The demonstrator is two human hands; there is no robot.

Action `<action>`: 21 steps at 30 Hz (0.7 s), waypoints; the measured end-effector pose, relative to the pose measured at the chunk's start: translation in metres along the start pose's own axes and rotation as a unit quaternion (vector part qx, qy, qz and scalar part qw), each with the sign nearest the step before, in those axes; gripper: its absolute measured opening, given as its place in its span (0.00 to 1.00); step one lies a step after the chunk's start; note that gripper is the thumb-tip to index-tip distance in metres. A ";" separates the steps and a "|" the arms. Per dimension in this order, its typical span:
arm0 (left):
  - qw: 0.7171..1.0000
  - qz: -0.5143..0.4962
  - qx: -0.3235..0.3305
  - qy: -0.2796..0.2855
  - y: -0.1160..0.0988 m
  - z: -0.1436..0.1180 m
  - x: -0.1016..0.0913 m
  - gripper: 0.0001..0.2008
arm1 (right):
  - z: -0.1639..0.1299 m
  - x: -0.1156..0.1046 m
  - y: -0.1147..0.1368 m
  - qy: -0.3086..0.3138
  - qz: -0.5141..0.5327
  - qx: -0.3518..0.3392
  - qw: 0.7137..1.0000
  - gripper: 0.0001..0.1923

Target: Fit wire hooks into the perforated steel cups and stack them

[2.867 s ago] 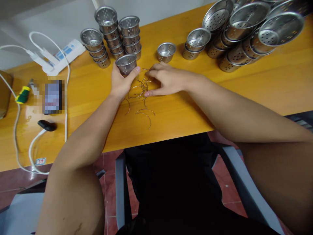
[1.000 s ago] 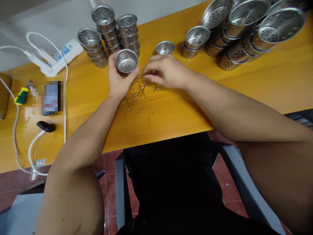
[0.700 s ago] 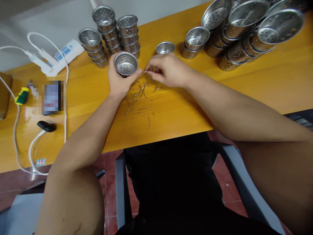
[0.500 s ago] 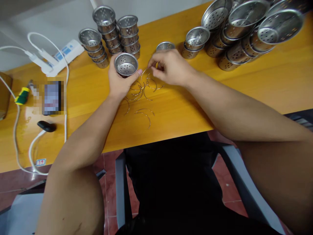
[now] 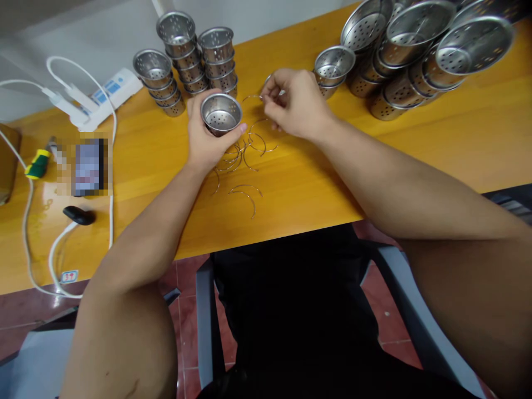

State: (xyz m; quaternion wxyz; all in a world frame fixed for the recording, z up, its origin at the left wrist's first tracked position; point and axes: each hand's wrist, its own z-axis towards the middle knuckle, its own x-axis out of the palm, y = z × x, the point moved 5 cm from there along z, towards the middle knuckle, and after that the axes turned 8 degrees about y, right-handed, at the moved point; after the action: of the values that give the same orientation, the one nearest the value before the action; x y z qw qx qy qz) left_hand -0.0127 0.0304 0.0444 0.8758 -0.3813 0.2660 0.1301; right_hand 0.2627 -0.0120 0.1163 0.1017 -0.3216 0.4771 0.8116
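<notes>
My left hand [image 5: 205,145] grips a small perforated steel cup [image 5: 220,113], its open mouth facing up, lifted just above the orange table [image 5: 316,183]. To its right, my right hand [image 5: 296,104] pinches a thin curved wire handle [image 5: 252,97] between thumb and fingertips, held a little above the table beside the cup's rim. A loose pile of similar curved wires [image 5: 245,152] lies on the table below both hands. A single small cup behind my right hand is almost hidden.
Stacks of small perforated cups [image 5: 187,55] stand at the back left; larger stacked steel baskets [image 5: 415,50] fill the back right. A white power strip [image 5: 103,94] with cables, a phone [image 5: 88,166], a screwdriver [image 5: 35,162] and a small black object [image 5: 78,214] lie at the left.
My right hand picked one wire out of the pile and raised it up and back. My left hand lifted the cup slightly and shifted it right, toward the wire.
</notes>
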 end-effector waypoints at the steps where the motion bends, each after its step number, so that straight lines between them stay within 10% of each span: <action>1: 0.999 -0.001 -0.016 -0.028 0.000 -0.001 -0.002 0.53 | 0.000 0.002 -0.002 0.002 0.021 0.007 1.000 0.29; 12: 0.988 -0.118 -0.023 -0.094 -0.013 0.006 0.010 0.45 | 0.009 0.004 -0.013 -0.041 0.034 -0.026 0.998 0.11; 21: 0.995 -0.076 0.048 -0.036 -0.013 -0.002 0.011 0.45 | 0.010 -0.002 -0.011 -0.074 0.021 -0.076 0.994 0.06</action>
State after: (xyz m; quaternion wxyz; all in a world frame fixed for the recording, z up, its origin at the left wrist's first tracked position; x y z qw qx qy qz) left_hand 0.0011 0.0203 0.0451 0.9092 -0.3535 0.2106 0.0635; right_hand 0.2652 0.0025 0.1135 0.0947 -0.2577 0.4120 0.8688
